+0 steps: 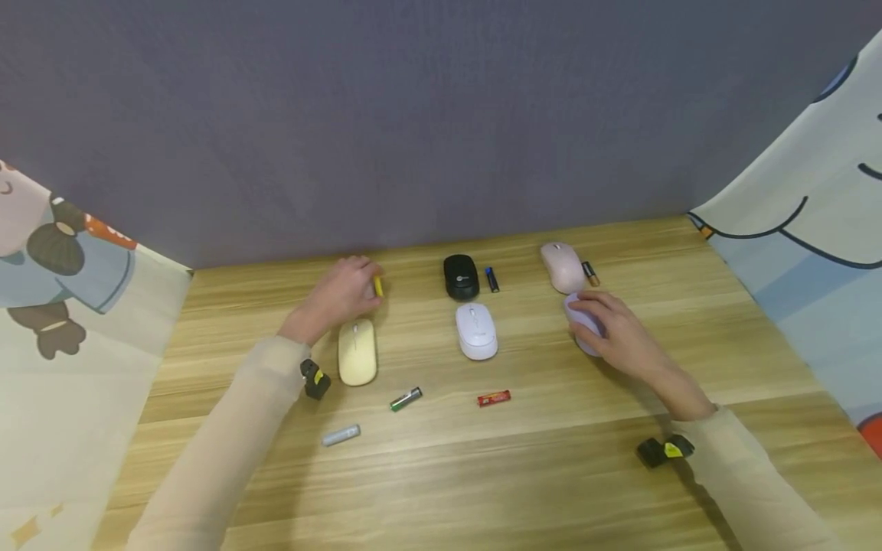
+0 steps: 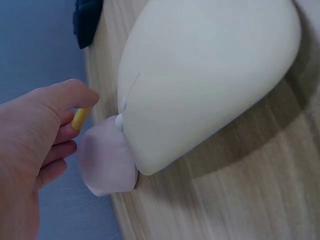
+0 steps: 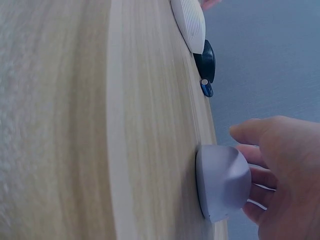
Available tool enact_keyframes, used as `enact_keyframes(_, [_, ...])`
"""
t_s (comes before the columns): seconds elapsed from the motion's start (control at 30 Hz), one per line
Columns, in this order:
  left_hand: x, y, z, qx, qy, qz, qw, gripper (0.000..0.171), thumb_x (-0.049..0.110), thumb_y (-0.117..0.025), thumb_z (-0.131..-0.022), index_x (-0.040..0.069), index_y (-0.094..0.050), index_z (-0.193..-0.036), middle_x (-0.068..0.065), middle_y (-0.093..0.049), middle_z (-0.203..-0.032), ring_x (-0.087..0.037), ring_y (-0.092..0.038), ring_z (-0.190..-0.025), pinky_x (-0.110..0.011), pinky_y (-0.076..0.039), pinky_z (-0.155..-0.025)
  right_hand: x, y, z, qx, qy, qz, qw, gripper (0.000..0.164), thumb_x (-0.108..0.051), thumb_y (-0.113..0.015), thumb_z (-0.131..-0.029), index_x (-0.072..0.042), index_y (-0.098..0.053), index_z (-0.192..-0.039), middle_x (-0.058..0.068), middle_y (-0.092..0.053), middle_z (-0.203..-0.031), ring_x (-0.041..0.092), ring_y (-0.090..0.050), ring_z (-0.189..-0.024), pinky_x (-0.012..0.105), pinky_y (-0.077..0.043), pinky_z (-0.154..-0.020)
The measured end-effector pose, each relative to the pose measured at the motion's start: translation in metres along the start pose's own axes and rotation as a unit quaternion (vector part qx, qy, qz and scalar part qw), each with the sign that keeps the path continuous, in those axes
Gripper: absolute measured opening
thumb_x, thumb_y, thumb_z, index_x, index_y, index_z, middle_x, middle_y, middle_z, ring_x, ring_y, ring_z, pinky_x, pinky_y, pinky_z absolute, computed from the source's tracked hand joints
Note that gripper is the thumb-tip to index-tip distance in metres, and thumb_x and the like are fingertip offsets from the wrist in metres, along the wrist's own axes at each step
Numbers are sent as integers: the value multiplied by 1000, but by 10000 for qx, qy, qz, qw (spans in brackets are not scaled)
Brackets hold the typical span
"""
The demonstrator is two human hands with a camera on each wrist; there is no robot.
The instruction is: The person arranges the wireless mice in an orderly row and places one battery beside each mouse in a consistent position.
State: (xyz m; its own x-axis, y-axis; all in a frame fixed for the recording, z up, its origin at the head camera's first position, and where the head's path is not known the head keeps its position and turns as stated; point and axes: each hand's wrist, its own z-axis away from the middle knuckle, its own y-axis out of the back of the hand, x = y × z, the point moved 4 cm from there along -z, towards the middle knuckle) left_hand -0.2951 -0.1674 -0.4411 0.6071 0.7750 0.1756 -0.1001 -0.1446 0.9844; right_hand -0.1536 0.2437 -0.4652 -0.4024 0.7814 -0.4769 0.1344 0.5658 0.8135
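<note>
My left hand [image 1: 339,292] pinches a yellow battery [image 2: 81,118] between thumb and forefinger, just beyond a pale yellow mouse [image 1: 357,353]. A pinkish mouse [image 2: 107,157] shows beside that hand in the left wrist view; from the head view the hand hides it. On the right, my right hand [image 1: 623,337] is over a lavender mouse [image 1: 584,325], its fingers curled round the mouse's far end. In the right wrist view the lavender mouse [image 3: 222,182] rests on the table, with the fingers behind it and the thumb to one side.
At the back stand a black mouse [image 1: 461,277] with a dark blue battery [image 1: 492,279], and a pink mouse [image 1: 563,268] with a black-and-copper battery [image 1: 590,274]. A white mouse [image 1: 476,331] is mid-table. Nearer lie green [image 1: 406,399], silver [image 1: 341,435] and red [image 1: 494,398] batteries.
</note>
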Motion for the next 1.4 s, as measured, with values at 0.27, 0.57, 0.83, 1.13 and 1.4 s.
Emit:
enact_keyframes(0.27, [5, -3, -11, -256, -230, -458, 9984, 44, 16, -76, -88, -2, -68, -127, -21, -66, -132, -42, -54, -132, -55, -33, -121, 0, 1, 0, -15, 58, -16, 10000, 37, -3, -76, -90, 6, -66, -125, 30, -57, -136, 51, -53, -124, 69, -50, -95])
enact_keyframes(0.57, [5, -8, -14, -471, -272, -659, 9963, 42, 15, -75, -89, 0, -67, -127, -21, -65, -135, -41, -52, -136, -57, -33, -121, 1, 1, 1, -106, -9, -30, 9999, 37, -4, -75, -92, 5, -66, -126, 29, -57, -138, 50, -53, -126, 68, -51, -96])
enact_keyframes(0.83, [4, -11, -15, -527, -215, -643, 9963, 40, 15, -74, -90, 2, -68, -127, -20, -65, -135, -40, -51, -137, -56, -30, -123, 1, 0, 1, -43, 38, -15, 10000, 36, -3, -75, -91, 5, -66, -125, 29, -58, -136, 51, -54, -124, 68, -51, -95])
enact_keyframes(1.13, [5, -9, -15, -504, -218, -628, 9965, 40, 15, -74, -89, 2, -69, -126, -19, -67, -133, -40, -52, -135, -56, -30, -123, 2, 1, 1, -14, 98, -24, 9999, 36, -2, -75, -90, 6, -67, -124, 30, -58, -135, 51, -55, -123, 68, -52, -94])
enact_keyframes(1.4, [3, -10, -16, -535, -141, -627, 9965, 41, 16, -72, -89, 2, -68, -127, -19, -66, -134, -39, -53, -135, -56, -28, -123, 1, 2, 1, -78, 72, -27, 9999, 37, -3, -75, -91, 5, -66, -126, 29, -58, -136, 51, -54, -124, 68, -51, -95])
